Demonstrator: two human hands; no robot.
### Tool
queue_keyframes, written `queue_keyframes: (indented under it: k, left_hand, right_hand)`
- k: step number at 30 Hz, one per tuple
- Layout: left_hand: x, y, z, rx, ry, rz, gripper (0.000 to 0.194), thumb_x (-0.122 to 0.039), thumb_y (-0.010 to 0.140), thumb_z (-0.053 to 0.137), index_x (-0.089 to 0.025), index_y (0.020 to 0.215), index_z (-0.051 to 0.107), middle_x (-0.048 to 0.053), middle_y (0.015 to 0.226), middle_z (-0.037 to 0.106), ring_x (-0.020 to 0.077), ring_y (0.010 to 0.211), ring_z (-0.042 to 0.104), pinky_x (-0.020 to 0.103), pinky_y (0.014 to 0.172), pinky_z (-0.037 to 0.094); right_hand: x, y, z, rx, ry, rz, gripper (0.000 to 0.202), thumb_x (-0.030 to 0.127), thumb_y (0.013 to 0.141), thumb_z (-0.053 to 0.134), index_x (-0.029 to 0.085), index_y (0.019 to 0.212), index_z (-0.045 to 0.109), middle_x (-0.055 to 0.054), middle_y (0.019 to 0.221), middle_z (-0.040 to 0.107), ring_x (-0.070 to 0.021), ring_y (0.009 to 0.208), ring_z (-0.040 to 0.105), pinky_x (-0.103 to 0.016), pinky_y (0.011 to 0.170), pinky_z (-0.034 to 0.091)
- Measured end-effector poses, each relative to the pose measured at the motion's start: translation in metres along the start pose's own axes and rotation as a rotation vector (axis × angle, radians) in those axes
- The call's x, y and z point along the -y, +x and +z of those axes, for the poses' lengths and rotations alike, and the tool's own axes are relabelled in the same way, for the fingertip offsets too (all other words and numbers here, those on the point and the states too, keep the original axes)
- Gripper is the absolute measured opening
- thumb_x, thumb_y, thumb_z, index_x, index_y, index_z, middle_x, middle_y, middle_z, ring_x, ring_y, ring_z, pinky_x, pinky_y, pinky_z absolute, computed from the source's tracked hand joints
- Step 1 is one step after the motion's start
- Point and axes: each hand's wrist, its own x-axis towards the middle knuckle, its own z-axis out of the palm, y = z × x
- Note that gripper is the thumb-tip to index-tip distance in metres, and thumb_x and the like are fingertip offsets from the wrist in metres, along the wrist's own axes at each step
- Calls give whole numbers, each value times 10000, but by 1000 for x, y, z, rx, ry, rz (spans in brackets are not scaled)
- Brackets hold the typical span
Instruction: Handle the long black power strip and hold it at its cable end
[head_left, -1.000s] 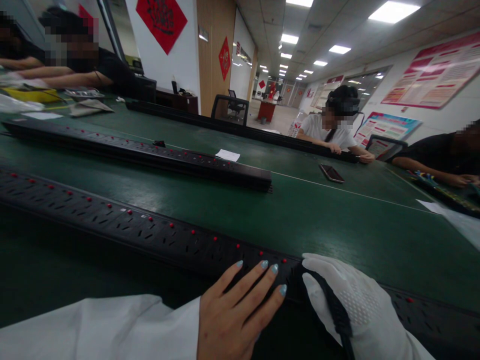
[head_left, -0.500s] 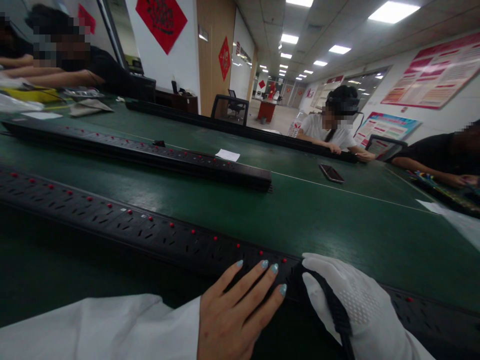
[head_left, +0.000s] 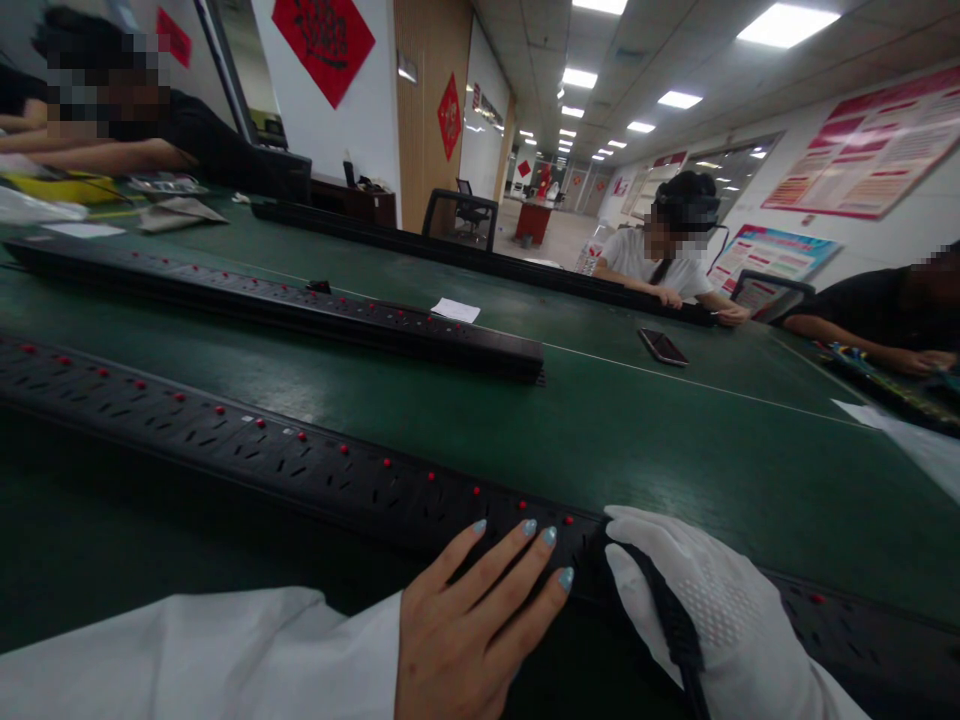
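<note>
Left hand (head_left: 469, 630): bare, white sleeve, pale blue nails; laid flat and released on the long black power strip with red switches (head_left: 300, 465), fingers spread, grasping nothing.
Right hand (head_left: 709, 615): in a white fabric glove; curled over the same strip just beside the left hand, clenched around a black cable or strap (head_left: 671, 625) running down across the palm.
Nearest strip: lying on the green bench (head_left: 637, 430) along its near edge, stretching from the far left, under both hands, and on to the right.
Second strip: another long black power strip with red dots (head_left: 300, 305), farther back on the bench, roughly parallel to the first, well apart from the hands.
Small items: white slip of paper (head_left: 455, 310) just behind the second strip; dark smartphone (head_left: 663, 347) lying flat, right of centre.
Right edge: white sheet (head_left: 911, 440) on the bench.
Other people: person in a white shirt (head_left: 660, 265) seated at the far side, arms on a third black strip; dark-sleeved arm (head_left: 877, 325) at right; person in black (head_left: 150, 130) at far left.
Walls: red diamond-shaped decoration (head_left: 322, 40) at upper left; red and pink posters (head_left: 870, 150) at right.
</note>
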Motion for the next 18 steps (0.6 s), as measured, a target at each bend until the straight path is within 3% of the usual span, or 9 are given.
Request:
queue_keyframes:
  k: [8, 18]
  left_hand:
    - [0, -1, 0, 24, 9, -4, 383, -244, 929, 459, -216, 1307, 509, 23, 1376, 485, 177, 1345, 293, 384, 1108, 102]
    - [1, -1, 0, 28, 8, 14, 410, -227, 910, 482, -211, 1318, 498, 33, 1396, 460, 187, 1339, 301, 386, 1108, 95]
  right_hand:
    - [-4, -4, 3, -18, 13, -2, 211, 310, 831, 543, 222, 1003, 628, -55, 1005, 694, -196, 898, 667, -312, 806, 546]
    - [-6, -11, 9, 58, 12, 36, 237, 314, 808, 581, 212, 1018, 619, -61, 1051, 671, -197, 925, 648, -330, 822, 535]
